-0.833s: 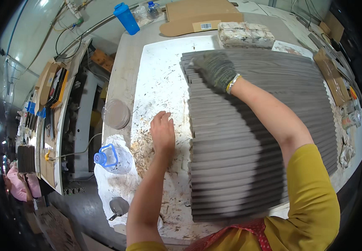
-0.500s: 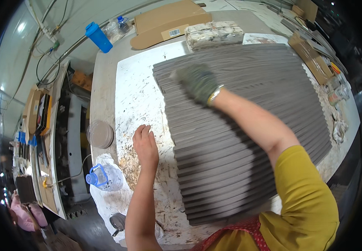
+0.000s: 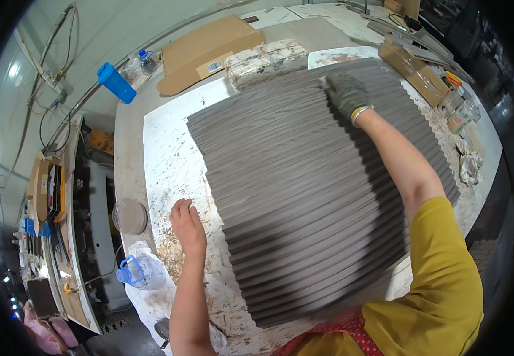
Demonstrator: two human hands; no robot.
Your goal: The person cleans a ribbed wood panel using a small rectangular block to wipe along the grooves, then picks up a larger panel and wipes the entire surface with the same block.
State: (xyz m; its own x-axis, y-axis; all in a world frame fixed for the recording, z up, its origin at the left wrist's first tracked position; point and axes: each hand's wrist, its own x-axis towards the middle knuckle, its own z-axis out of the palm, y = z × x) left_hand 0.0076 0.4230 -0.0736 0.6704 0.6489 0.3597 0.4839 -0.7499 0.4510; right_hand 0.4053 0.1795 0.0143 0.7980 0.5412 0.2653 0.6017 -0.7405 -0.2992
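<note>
A wide stack of grey-brown ridged strips [image 3: 292,178], laid side by side as one sheet, covers most of the white board [image 3: 165,142] on the table. My right hand [image 3: 349,95], in a dark green knitted glove with a yellow-and-white cuff, presses on the sheet's far right part. Its fingers are closed over something small and pale, mostly hidden, whose kind I cannot make out. My bare left hand [image 3: 188,228] hovers over or rests on the stained board, left of the sheet; its fingers are loosely stretched with nothing in them.
Beyond the sheet lie a crusted pale block [image 3: 267,64] and a cardboard box [image 3: 209,47]. A blue bottle [image 3: 116,83] stands far left. Nearer are a round clear tub [image 3: 131,216] and a blue-handled jug [image 3: 144,273]. At right, a taped carton [image 3: 414,70] and a jar [image 3: 463,118] line the edge.
My gloved right hand has swept right across the far part of the sheet, from its left side. My left hand stays beside the sheet. The whole view has shifted and turned slightly.
</note>
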